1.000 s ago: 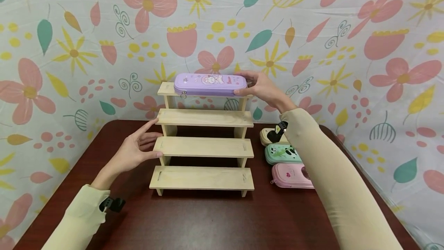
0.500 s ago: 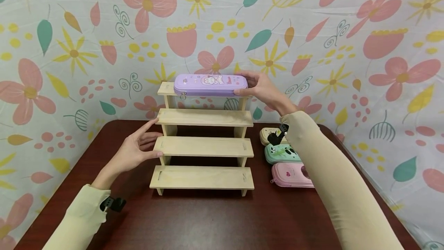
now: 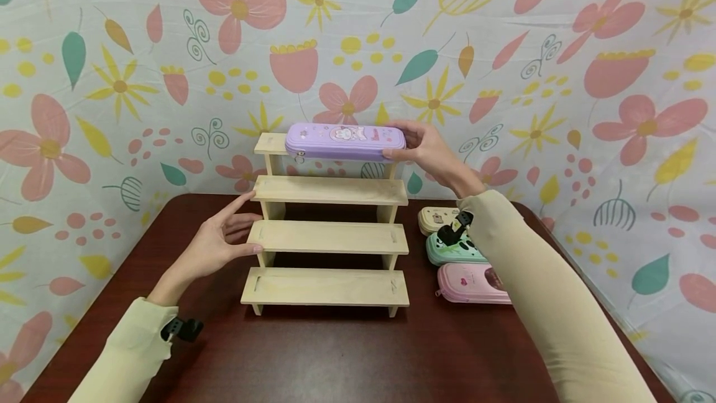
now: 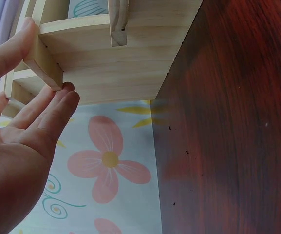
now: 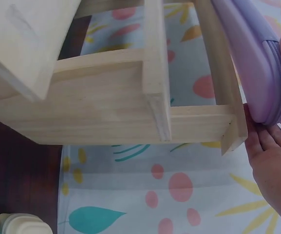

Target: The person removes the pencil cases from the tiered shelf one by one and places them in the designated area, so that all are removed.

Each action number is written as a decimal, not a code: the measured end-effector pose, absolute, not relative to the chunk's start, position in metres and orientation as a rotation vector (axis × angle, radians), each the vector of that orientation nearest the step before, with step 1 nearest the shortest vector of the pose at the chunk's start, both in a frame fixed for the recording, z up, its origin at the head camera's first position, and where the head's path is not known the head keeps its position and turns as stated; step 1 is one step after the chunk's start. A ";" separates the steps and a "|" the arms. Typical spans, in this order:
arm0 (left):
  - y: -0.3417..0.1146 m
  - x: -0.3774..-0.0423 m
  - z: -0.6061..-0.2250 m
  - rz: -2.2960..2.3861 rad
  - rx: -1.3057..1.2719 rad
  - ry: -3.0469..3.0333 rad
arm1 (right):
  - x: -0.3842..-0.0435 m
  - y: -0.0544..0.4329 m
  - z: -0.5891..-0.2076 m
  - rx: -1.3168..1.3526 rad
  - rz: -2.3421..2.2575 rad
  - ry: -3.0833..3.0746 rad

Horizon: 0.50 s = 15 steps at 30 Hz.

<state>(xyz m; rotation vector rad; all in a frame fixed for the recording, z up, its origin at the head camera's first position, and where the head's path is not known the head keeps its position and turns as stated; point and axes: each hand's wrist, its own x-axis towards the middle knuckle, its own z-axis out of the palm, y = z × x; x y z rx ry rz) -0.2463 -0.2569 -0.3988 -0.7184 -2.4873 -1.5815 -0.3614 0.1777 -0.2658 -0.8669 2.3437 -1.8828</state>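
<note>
A four-tier wooden stand (image 3: 330, 236) with step-like shelves is in the middle of the table. My left hand (image 3: 208, 242) grips its left side; in the left wrist view the thumb and fingers lie on opposite faces of a shelf's end. At the top shelf, my right hand (image 3: 432, 153) holds the right end of a purple zippered pencil case (image 3: 344, 141) with a bunny print. Thumb in front and fingers behind, it keeps the case lengthwise along that shelf. The right wrist view shows the case's zipped end (image 5: 279, 83) between the fingers.
Right of the stand lie three more pencil cases: cream (image 3: 433, 219), mint green with pandas (image 3: 454, 249) and pink (image 3: 471, 283). My right forearm passes over part of them. The dark table (image 3: 313, 359) ends at a flower-print cloth (image 3: 168, 48) behind.
My right hand and the purple pencil case have shifted slightly to the right and toward me. The left hand and the stand have stayed in place.
</note>
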 end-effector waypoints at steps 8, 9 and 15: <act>-0.257 -0.245 -0.401 -1.575 -0.719 -2.487 | -0.347 0.187 -0.270 -0.823 -1.899 2.325; -0.257 -0.245 -0.401 -1.574 -0.718 -2.486 | -0.346 0.189 -0.270 -0.820 -1.892 2.325; -0.256 -0.246 -0.400 -1.561 -0.728 -2.481 | -0.333 0.200 -0.270 -0.801 -1.892 2.335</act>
